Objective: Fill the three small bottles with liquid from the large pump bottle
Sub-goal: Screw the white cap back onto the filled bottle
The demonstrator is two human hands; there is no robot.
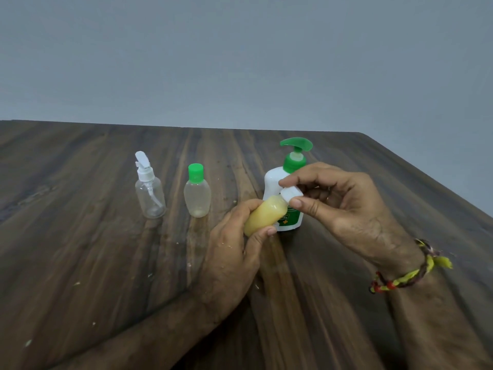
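From the head camera, a dark wooden table (106, 249) with long streaked grain and scattered pale crumbs fills the lower part of the picture, set against a plain grey wall (240, 54).

Toward the far side stands a clear, round-shouldered plastic spray bottle (150, 194) with a white nozzle; it looks empty, its dip tube visible inside. Just to its right, apart from it, stands a frosted, oval small bottle (197, 198) with a green screw cap, also nearly empty. Further right is the large pump bottle (274, 182), smooth white plastic with a green collar and a curved green pump head. Its green label shows low on the front, largely hidden by the hands; the writing cannot be read.

The left hand (234, 252) grips a third small bottle (262, 215), soft translucent plastic full of cloudy yellow liquid, with fingers and thumb curled around its lower body. It is held tilted above the table, neck pointing up and right, directly in front of the pump bottle.

The right hand (344, 206) pinches the bottle's white cap (291, 194) between thumb and forefinger, the other fingers loosely curled. A braided yellow, red and dark thread band (408, 271) circles the right wrist.
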